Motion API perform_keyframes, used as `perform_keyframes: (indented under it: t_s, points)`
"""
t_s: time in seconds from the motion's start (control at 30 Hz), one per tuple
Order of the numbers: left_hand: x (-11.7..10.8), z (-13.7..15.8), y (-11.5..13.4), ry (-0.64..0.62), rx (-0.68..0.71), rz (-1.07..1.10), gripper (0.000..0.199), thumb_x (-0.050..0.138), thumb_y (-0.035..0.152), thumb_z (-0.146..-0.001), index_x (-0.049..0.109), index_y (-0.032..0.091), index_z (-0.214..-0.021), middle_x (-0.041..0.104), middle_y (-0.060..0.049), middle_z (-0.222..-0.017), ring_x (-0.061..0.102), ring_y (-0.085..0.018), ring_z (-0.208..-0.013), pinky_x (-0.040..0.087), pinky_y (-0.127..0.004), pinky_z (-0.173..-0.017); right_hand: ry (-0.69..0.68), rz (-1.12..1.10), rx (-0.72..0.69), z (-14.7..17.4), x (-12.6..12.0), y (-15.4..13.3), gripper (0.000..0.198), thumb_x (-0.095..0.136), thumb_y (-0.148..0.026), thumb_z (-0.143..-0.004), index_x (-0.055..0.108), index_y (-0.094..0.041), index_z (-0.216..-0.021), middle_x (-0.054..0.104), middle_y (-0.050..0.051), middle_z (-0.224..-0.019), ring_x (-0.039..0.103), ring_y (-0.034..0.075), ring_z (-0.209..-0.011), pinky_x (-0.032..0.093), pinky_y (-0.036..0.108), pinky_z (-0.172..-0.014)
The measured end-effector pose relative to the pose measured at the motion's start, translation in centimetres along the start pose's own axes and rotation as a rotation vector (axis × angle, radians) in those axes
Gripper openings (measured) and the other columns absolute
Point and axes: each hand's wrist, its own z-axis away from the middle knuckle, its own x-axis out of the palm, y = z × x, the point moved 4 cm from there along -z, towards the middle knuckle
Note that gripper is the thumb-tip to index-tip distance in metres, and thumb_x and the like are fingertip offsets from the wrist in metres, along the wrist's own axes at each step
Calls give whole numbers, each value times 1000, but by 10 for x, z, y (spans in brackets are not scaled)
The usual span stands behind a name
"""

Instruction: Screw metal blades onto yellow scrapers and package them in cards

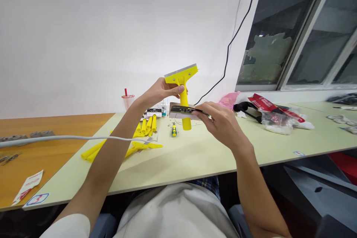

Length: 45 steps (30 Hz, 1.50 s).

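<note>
My left hand (pixel 166 91) is closed round the upper handle of a yellow scraper (pixel 182 74), held upright above the table with its grey blade edge at the top and two screws in the head. In my right hand (pixel 220 119), thumb and fingers pinch a black-and-white printed card (pixel 178 110). The card crosses the scraper's lower handle, which shows above and below it; whether it wraps round the handle, I cannot tell. Beyond the hands, a green-and-yellow screwdriver (pixel 174 130) lies on the table. Several yellow scraper handles (pixel 146 125) lie left of it.
More yellow scraper parts (pixel 135 148) lie near my left forearm. A grey cable (pixel 69 138) crosses in front of that arm. A cup with a red straw (pixel 128 100) stands at the back. Plastic bags (pixel 279 122) and red packaging (pixel 275 107) lie on the right of the table (pixel 200 156).
</note>
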Motion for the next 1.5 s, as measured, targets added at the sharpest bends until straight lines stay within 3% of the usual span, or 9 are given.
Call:
perform_keyframes:
  t_s: [0.2,0.47,0.73,0.83,1.03,1.13,1.27,1.37,1.5]
  points:
    - [-2,2,2,-17,-21,-58,41,98,54,-84,87,23,-108,87,-12,-112,84,-28,-103,71,-40,-89,-42,-8,29,0,2,-1,35,47,-43,-122,71,-25,-104,78,4,-88,66,17,-65,42,33,-62]
    - [0,7,13,-35,-92,-164,40,95,58,-85,80,20,-84,80,-5,-83,75,-19,-75,60,-29,-63,77,-167,65,-1,2,-1,18,63,-40,-116,73,-27,-108,86,5,-96,83,26,-84,62,39,-73]
    - [4,3,18,-63,21,-180,30,94,51,-89,92,29,-110,85,-11,-127,81,-29,-114,70,-39,-87,248,-242,93,-4,5,8,8,73,-35,-108,75,-28,-105,83,6,-103,82,26,-89,71,45,-81]
    - [5,4,17,-73,-22,-138,33,95,51,-88,93,28,-111,87,-12,-121,84,-30,-106,72,-42,-82,307,-251,97,-6,9,10,10,76,-36,-106,73,-27,-102,77,8,-110,79,25,-94,71,45,-80]
    - [-1,6,7,-66,-27,-45,46,102,60,-76,94,29,-109,89,-11,-104,86,-33,-90,75,-49,-77,459,-365,290,-5,22,21,73,95,-54,-88,56,-30,-146,59,15,-154,75,30,-117,67,50,-99]
    - [-8,5,0,-45,5,1,42,106,59,-69,94,29,-96,88,-12,-97,86,-35,-88,75,-52,-78,227,-530,322,-7,32,24,74,88,-62,-93,55,-28,-150,64,17,-156,73,31,-128,64,46,-101]
    - [-12,7,-3,-162,4,2,38,107,59,-67,92,30,-86,87,-14,-95,86,-39,-92,73,-55,-79,-330,-744,252,-5,49,16,42,64,-63,-111,71,-21,-112,77,4,-90,72,19,-77,55,31,-70]
    - [-14,11,3,-305,36,12,39,104,60,-71,92,28,-90,87,-18,-99,84,-42,-108,70,-56,-90,-342,-640,234,-4,50,15,46,67,-64,-108,71,-20,-95,64,-2,-71,57,15,-63,41,28,-59]
    - [-19,15,12,-466,52,40,53,102,61,-68,93,23,-104,86,-23,-114,76,-48,-129,63,-57,-108,-317,-500,145,-5,50,9,34,65,-51,-111,76,-20,-119,79,6,-103,68,22,-86,51,31,-74]
